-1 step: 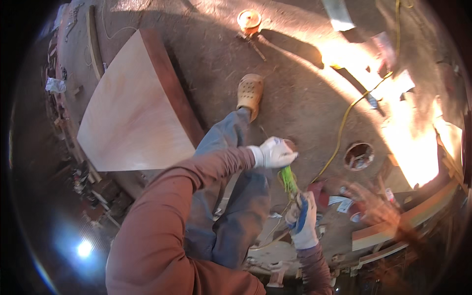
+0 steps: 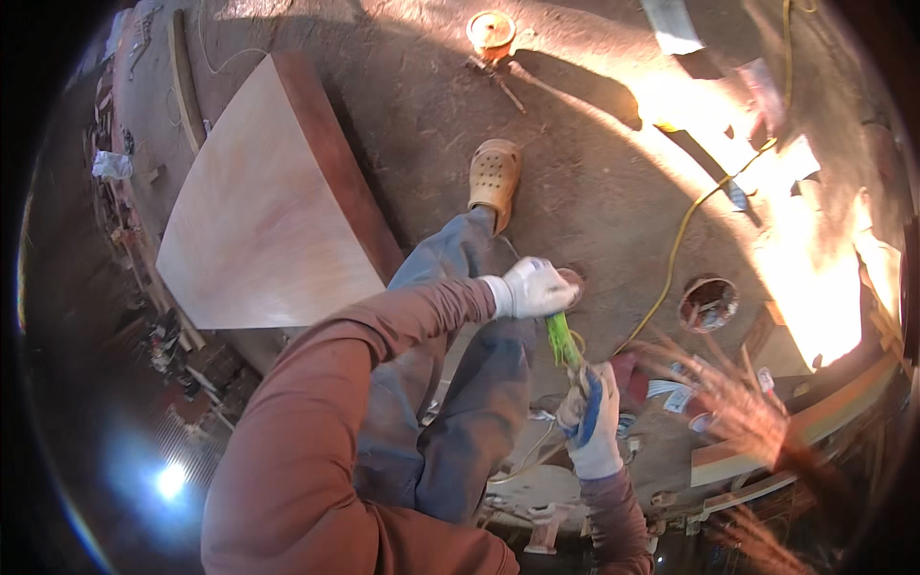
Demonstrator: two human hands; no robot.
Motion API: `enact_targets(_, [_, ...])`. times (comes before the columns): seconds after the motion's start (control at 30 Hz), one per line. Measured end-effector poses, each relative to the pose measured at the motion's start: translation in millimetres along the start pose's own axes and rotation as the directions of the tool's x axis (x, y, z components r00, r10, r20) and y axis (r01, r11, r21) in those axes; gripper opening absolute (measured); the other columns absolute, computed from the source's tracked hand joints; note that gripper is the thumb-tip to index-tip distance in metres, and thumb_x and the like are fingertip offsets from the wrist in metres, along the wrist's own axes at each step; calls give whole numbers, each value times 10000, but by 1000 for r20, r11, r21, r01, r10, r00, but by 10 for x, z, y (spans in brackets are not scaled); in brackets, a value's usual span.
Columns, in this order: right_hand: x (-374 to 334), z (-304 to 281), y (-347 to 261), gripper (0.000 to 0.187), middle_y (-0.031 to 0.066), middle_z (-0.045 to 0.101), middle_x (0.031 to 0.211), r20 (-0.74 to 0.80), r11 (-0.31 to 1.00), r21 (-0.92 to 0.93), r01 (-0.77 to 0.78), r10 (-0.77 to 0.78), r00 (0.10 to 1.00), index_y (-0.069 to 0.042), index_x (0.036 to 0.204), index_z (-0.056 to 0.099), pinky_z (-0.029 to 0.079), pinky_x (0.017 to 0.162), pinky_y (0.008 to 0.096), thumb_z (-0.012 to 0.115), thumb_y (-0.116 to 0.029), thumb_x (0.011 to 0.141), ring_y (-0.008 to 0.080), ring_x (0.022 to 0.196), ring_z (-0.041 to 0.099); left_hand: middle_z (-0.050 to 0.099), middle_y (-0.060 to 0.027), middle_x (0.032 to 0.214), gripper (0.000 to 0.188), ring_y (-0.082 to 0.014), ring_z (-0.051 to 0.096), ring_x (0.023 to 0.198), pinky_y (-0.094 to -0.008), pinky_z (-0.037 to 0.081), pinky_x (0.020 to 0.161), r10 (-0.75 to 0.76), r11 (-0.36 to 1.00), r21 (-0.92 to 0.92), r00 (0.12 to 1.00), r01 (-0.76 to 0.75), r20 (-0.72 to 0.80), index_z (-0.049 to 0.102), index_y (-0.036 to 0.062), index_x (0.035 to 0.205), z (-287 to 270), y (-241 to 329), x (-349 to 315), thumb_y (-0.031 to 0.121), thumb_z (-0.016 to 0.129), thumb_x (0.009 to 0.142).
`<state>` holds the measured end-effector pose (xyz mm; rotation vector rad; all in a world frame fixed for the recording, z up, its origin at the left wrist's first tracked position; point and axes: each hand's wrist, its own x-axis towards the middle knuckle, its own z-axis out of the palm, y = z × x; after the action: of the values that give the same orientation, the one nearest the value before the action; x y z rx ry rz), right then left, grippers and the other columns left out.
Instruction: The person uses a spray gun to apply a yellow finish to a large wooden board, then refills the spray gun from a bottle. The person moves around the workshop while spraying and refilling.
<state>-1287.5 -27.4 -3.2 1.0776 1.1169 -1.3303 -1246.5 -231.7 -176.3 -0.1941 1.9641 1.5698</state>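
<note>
My left hand (image 2: 539,287), in a white glove, is closed around the upper part of a slim, bright green hand tool (image 2: 562,337). A round, brownish end (image 2: 572,284) shows just past its fingers. Lower down, my right hand (image 2: 592,414), in a white and blue glove, grips the greyish lower part of the same tool. Its exact kind is hidden by my fingers and blur. Both hands are above the ground in front of my bent leg (image 2: 489,412). Left of them lies a large wooden wedge-shaped block (image 2: 268,211) with a pale, smooth top.
A yellow cord (image 2: 675,244) runs across the ground on the right, beside a round open container (image 2: 708,305). Blurred brown, finger-like strands (image 2: 733,407) show near a curved wooden piece (image 2: 815,422). Farther off stands a small round orange object (image 2: 492,34). My tan clog (image 2: 495,177) rests ahead.
The view has shifted slightly, so most things sit a little farther right. The blurred brown strands at the right have changed shape. Both hands keep their hold.
</note>
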Motion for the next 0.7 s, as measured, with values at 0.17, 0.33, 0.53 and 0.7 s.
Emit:
enact_targets(0.17, [1171,487,-70,103,3,594,766,229,655,-510,557,-521,823,-46,1126,600,463,501,247,605,-132,1070,59,559,548,733,-213,846,531,-410,723,868,-504,560,756,-429,899,90,903,429,-17,716,58,769,-754,-568,-53,444,476,1045])
enact_targets(0.33, [1118,839,79,168,-1,665,920,147,771,-528,356,-330,932,8,1166,662,506,739,217,679,-75,1022,30,815,582,732,-225,840,651,-376,737,878,-466,537,818,-599,801,105,786,589,154,759,19,881,-943,-914,-350,581,463,1025])
enact_targets(0.53, [1061,760,182,60,-16,608,870,107,680,-535,501,-534,839,-2,1013,611,438,671,214,666,-6,989,24,774,515,703,-233,797,611,-414,709,827,-464,536,782,-544,839,89,826,536,147,741,24,839,-1029,-552,-200,540,475,1030])
enact_targets(0.7, [1101,662,73,42,12,589,850,-61,917,-120,380,-389,919,-38,986,568,443,623,233,580,-33,1025,70,723,537,698,-203,771,561,-395,709,779,-458,543,730,-373,928,-41,911,371,-175,713,52,782,-980,-974,316,462,452,1061])
